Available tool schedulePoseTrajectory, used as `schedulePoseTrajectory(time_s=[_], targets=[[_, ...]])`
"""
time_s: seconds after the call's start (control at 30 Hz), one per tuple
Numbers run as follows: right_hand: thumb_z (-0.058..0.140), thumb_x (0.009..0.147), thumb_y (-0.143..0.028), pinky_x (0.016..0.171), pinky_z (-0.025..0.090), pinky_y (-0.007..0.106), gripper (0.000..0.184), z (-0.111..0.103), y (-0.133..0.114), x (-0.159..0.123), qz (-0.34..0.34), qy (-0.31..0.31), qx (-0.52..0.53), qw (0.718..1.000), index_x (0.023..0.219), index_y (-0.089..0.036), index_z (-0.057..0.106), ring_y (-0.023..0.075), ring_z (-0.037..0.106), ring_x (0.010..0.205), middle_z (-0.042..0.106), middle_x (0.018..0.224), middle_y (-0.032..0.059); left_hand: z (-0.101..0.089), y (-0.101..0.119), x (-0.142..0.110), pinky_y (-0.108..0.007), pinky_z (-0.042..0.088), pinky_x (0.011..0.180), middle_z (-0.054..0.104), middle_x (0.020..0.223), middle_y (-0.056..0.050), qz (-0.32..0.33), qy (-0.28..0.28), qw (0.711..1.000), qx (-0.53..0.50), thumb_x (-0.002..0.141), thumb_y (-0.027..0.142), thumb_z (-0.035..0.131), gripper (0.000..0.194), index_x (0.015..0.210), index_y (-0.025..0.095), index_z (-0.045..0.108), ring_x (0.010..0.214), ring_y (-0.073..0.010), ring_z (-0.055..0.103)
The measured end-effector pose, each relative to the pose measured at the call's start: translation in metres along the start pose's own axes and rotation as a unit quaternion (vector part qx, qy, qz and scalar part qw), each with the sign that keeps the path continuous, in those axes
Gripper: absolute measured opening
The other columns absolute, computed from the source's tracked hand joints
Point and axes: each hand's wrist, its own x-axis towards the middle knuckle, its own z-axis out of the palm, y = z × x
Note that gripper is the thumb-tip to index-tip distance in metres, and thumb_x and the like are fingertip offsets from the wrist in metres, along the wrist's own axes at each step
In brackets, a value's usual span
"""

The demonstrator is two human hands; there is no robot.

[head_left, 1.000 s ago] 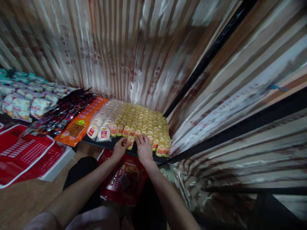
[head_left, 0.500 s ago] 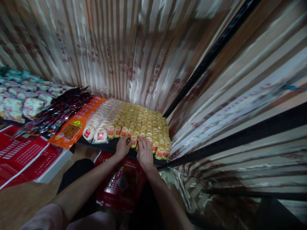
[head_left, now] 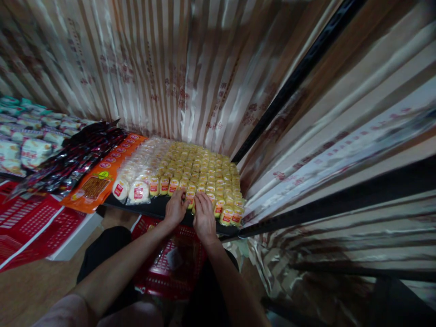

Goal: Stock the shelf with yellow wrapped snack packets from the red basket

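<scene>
A small yellow wrapped snack cake (head_left: 190, 200) with a red and white label stands at the front edge of a dark shelf (head_left: 155, 208). My left hand (head_left: 175, 210) is at its left side, fingers curled in against the wrapper. My right hand (head_left: 205, 219) closes in from the right, its fingers bent together at the cake's other edge and covering part of the front row. Behind my hands, dense rows of the same yellow wrapped cakes (head_left: 207, 170) run back to the curtain. My fingertips are partly hidden.
To the left lie white round wrapped cakes (head_left: 139, 193), an orange snack bag (head_left: 93, 190), dark shiny packets (head_left: 76, 159) and white-green packets (head_left: 36, 152). Red baskets (head_left: 37, 231) stand below; another red basket (head_left: 180, 277) is between my knees. A striped curtain (head_left: 163, 68) and black posts (head_left: 289, 95) enclose the shelf.
The view has shifted slightly, so the shelf's left part sits a little farther left. Both hands stay around the same yellow cake, with only slight finger movement.
</scene>
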Motion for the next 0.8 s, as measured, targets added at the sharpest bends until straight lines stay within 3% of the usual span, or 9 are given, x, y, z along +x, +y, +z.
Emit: schedulePoseTrajectory(time_s=[0.2,0.37,0.53,0.8], targets=[[0.032,0.084,-0.005,0.105,0.032,0.048,0.046,-0.012,-0.005,-0.007,0.009,0.016,-0.003,1.000,0.126,-0.012,0.048,0.0224,0.026,0.133,0.047,0.134,0.0119,0.000,0.002,-0.001,-0.028,0.045,0.073,0.054,0.094,-0.005,0.005,-0.003,1.000,0.007,0.077,0.018,0.054,0.038,0.115,0.017,0.048,0.080,-0.0155,0.054],[0.037,0.083,-0.009,0.100,0.039,0.046,0.046,-0.019,-0.023,-0.044,0.004,0.063,0.008,0.998,0.127,-0.019,0.048,0.0215,0.039,0.126,0.053,0.127,0.0097,0.002,-0.003,-0.003,-0.028,0.046,0.071,0.054,0.096,-0.004,-0.002,0.013,0.999,-0.033,0.076,0.021,0.057,0.045,0.119,0.020,0.046,0.069,-0.0123,0.052],[0.038,0.082,-0.010,0.099,0.042,0.041,0.046,-0.002,-0.036,-0.073,0.031,0.007,0.002,0.999,0.127,-0.014,0.048,0.0225,0.040,0.126,0.050,0.130,0.0147,0.004,-0.010,-0.004,-0.028,0.047,0.069,0.053,0.094,-0.004,0.003,0.022,0.998,-0.064,0.076,0.021,0.057,0.046,0.120,0.018,0.045,0.065,-0.0113,0.050],[0.036,0.067,0.000,0.103,0.038,0.047,0.064,0.022,-0.025,-0.057,0.048,-0.022,0.032,0.998,0.132,-0.001,0.040,0.0241,0.022,0.136,0.038,0.139,0.0213,-0.003,-0.003,0.001,-0.028,0.046,0.075,0.053,0.103,-0.005,0.026,-0.014,1.000,-0.003,0.078,0.021,0.056,0.047,0.124,0.022,0.047,0.075,-0.0143,0.054]])
